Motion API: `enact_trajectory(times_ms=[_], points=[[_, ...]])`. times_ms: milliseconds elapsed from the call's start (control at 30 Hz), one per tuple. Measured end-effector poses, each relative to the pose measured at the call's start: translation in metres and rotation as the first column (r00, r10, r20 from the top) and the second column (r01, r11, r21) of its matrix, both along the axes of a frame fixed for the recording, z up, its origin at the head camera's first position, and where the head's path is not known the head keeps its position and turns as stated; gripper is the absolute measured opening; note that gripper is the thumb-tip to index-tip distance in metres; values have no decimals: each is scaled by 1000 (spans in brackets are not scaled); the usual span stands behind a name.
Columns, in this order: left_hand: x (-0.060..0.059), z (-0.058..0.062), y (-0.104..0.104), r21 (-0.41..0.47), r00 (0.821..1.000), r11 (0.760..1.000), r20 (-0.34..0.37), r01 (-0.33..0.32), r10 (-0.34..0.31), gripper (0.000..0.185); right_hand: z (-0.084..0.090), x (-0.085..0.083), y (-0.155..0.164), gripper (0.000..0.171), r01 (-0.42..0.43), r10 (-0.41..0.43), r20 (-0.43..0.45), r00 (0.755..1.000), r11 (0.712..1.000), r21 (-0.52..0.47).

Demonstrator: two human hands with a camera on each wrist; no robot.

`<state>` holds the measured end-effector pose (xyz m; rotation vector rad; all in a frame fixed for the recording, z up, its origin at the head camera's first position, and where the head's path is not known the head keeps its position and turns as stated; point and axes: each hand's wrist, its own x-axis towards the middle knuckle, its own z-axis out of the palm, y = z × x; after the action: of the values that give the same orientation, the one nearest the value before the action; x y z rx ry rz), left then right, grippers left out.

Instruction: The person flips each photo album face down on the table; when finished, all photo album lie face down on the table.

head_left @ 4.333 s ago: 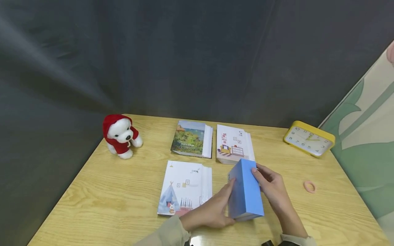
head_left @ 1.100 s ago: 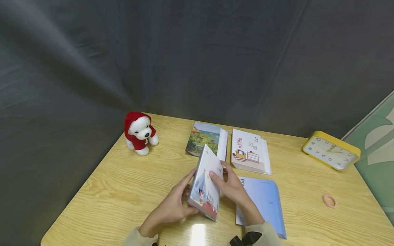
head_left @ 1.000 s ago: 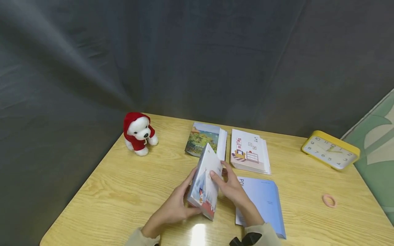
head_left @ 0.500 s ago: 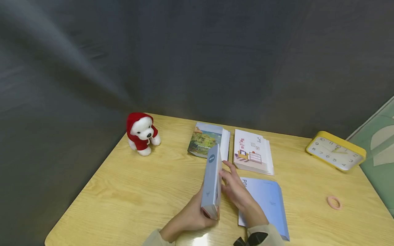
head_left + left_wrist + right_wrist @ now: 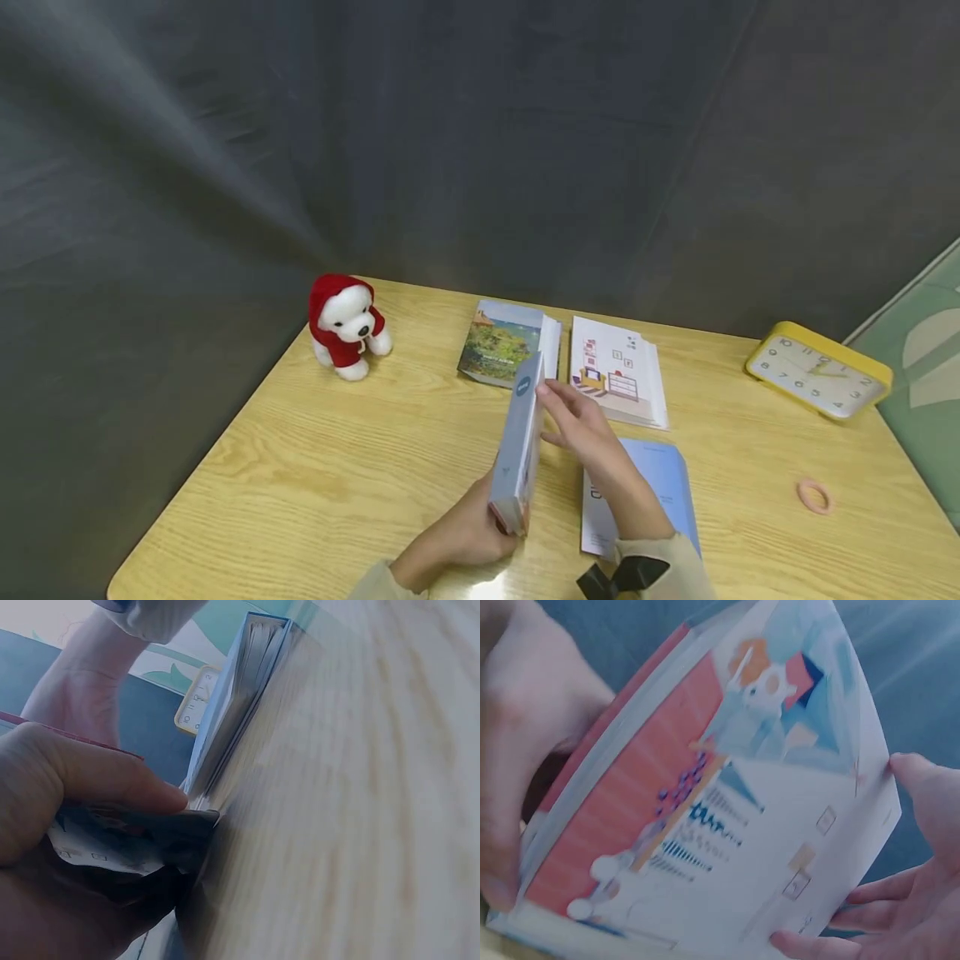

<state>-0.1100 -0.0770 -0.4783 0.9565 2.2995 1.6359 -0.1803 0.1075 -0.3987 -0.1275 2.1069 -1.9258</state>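
A thick photo album [image 5: 517, 442] stands nearly on edge at the middle front, its grey-blue spine turned up toward the head camera. My left hand [image 5: 472, 525] grips its near end, thumb on one side and fingers on the other. At the far end my right hand [image 5: 588, 429] touches the album with loosely extended fingers. In the right wrist view its thumb [image 5: 913, 769] meets the spine edge, and the fingertips lie at the white cover with a tent and dog picture. Under my right forearm lies a blue album [image 5: 667, 475], partly hidden.
Behind the held album lie a landscape-covered album [image 5: 498, 337] and a white one with a room drawing [image 5: 615, 367]. A plush dog in a red hood [image 5: 347, 325] sits back left. Toward the right are a yellow clock [image 5: 821, 371] and a pink ring [image 5: 813, 496].
The blue album was set down at right, and the tent-covered album was picked up and turned spine-up. Most recently my right hand shifted up to its spine edge.
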Motion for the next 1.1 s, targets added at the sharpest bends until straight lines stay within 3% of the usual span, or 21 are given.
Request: enact_trajectory(times_ms=[200,367,467,633,733,900,1000,1100], points=[[1,3,-5,-18,1000,1000,-12,7,-7,97,5,1,-1,67,28,-27,21,999,999,-46],[0,4,-9,9,999,1000,46,0,0,121,-2,2,5,65,25,-21,45,999,996,-85],[-2,4,-9,26,999,999,36,-24,23,129,-7,3,10,66,12,-6,52,999,994,-106],[-4,4,-13,32,996,999,93,-14,11,124,-13,5,18,68,11,1,72,997,986,-169],[-4,8,-21,-20,992,999,120,-30,32,117,-18,5,20,69,16,13,99,995,958,-287],[-2,14,-31,-135,994,987,50,-90,97,117,-26,7,26,69,9,53,129,990,900,-436],[0,15,-31,-122,992,987,63,-104,113,119,-30,10,30,70,18,40,127,991,904,-428],[1,14,-30,-137,988,983,73,-125,135,120,-32,13,35,71,39,4,112,994,925,-377]])
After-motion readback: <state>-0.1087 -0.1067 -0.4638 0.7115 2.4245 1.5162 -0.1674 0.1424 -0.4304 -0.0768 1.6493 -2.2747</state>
